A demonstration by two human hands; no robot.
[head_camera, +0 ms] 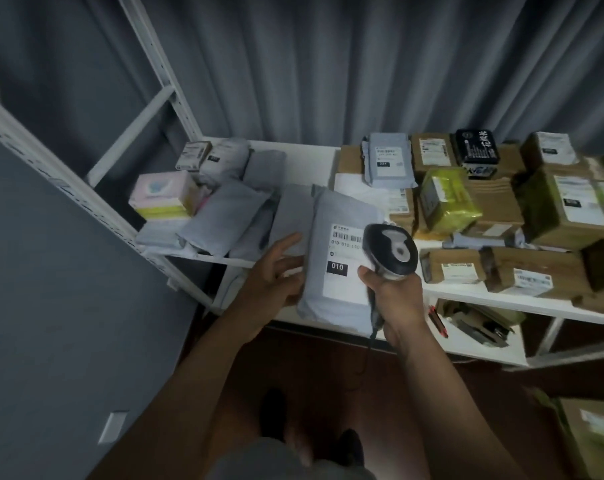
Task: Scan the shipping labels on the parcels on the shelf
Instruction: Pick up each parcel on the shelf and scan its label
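Observation:
A grey poly-bag parcel [331, 303] lies at the front edge of the white shelf [484, 301], its white shipping label [343, 268] face up with a barcode and a black "010" tag. My left hand [276, 271] rests against the parcel's left edge with fingers spread and fairly straight. My right hand [395, 303] grips the handle of a black and grey barcode scanner [392, 249], whose head hovers over the label's right side and hides part of it.
More grey bags [220, 216] and a pink box [162, 194] lie at the left. Cardboard boxes [563, 209], a yellow-green wrapped parcel [446, 199] and a black one [477, 150] crowd the right. A lower shelf [480, 344] holds items. A grey curtain hangs behind.

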